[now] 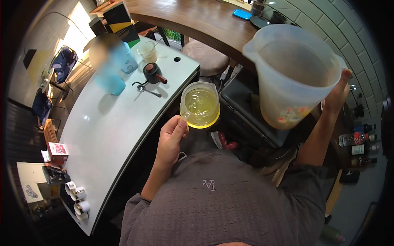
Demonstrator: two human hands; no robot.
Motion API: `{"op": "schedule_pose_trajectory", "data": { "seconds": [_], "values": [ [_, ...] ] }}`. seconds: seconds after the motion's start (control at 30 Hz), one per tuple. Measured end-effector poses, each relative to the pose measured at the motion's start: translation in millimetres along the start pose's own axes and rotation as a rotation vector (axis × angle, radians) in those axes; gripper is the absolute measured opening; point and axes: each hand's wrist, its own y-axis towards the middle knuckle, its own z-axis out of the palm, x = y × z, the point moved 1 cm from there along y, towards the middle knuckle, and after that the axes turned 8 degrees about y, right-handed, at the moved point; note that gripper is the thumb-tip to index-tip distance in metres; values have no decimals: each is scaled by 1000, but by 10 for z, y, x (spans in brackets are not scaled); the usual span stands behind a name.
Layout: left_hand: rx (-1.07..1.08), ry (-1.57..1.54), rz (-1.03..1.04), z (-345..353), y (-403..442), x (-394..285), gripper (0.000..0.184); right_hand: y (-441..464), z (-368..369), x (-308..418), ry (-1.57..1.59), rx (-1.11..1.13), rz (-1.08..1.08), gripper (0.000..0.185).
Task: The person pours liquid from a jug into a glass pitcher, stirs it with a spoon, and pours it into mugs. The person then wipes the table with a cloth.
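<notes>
My left hand (174, 133) is closed round the handle of a small clear jug (200, 107), held over the gap beside the white counter. Pale yellow-green liquid shows inside it. My right hand (337, 93) grips the far side of a large translucent plastic pitcher (293, 78), where its handle is; some of those fingers are hidden. The pitcher is tilted a little, with its spout toward the left and a flower print low on its wall. Its mouth is higher than the small jug, and the two are apart. No stream runs between them.
On the white counter (111, 135) are a black pot with a brown handle (153, 74), a spoon (150, 92), a clear measuring cup (147, 52), partly blurred blue containers (129, 61) and white mugs (81, 208). A wooden bar (197, 16) and round stool (205, 57) stand ahead. Bottles (355, 140) are at right.
</notes>
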Motion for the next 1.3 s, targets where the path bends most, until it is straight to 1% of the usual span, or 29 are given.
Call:
{"op": "schedule_pose_trajectory", "data": {
  "seconds": [0.03, 0.07, 0.1, 0.17, 0.2, 0.27, 0.3, 0.37, 0.4, 0.47, 0.5, 0.63, 0.7, 0.83, 0.9, 0.97, 1.03, 1.1, 1.13, 1.17, 1.2, 1.23, 1.27, 1.3],
  "values": [
    [-4, -5, 11, 46, 20, 13, 32, 51, -11, 0, 93, -116, -32, 69],
    [-10, -11, 22, 96, 36, 21, 31, 173, -179, -93, 91, -122, -35, 69],
    [-5, -11, 24, 147, 49, 25, 31, 345, -453, -255, 87, -86, 60, 67],
    [-37, -32, 21, 234, 61, 24, 30, 386, -508, -217, 115, -113, 165, 58],
    [-40, -33, 20, 266, 73, 23, 30, 431, -540, -249, 115, -110, 166, 58],
    [-69, -61, 35, 366, 80, 61, 30, 560, -605, -391, 60, -223, 96, 56],
    [-83, -66, 36, 387, 82, 79, 30, 598, -590, -439, 58, -203, 109, 56],
    [-106, -73, 39, 428, 77, 94, 29, 639, -535, -517, 125, -253, 35, 57],
    [-118, -78, 38, 439, 72, 95, 29, 642, -495, -557, 127, -235, 59, 57],
    [-159, -76, 26, 496, 62, 54, 28, 649, -420, -639, 83, -285, 45, 50],
    [-182, -108, 31, 523, 57, 32, 28, 681, -417, -732, 99, -276, 31, 48],
    [-237, -126, 39, 525, 35, 39, 29, 711, -349, -1006, 86, -298, 38, 48],
    [-265, -114, 36, 495, 26, 44, 29, 681, -279, -1077, 85, -367, 27, 51],
    [-364, -63, 21, 421, -15, 61, 30, 684, -291, -1256, 84, -352, 30, 51],
    [-415, -34, 11, 379, -38, 70, 30, 682, -331, -1293, 137, -344, 47, 50],
    [-424, -128, 40, 312, -62, 91, 28, 673, -352, -1286, 151, -332, 66, 49],
    [-450, -138, 56, 248, -74, 105, 28, 704, -422, -1358, 164, -299, 74, 48],
    [-481, -151, 68, 186, -105, 114, 28, 707, -517, -1485, 190, -233, 25, 47],
    [-506, -153, 73, 151, -125, 118, 28, 683, -534, -1507, 145, -248, 1, 45],
    [-533, -155, 81, 112, -141, 122, 29, 539, -397, -1373, 2, -352, -110, 42],
    [-551, -161, 89, 65, -157, 131, 29, 737, -722, -1775, -178, -332, -417, 45],
    [-564, -160, 102, 17, -187, 147, 30, 478, -476, -1525, -140, -464, -365, 47],
    [-578, -159, 113, -34, -220, 168, 32, 332, -335, -1455, -148, -534, -526, 41],
    [-595, -164, 116, -88, -254, 187, 32, 226, -295, -1507, -121, -475, -651, 34]
  ]
}}
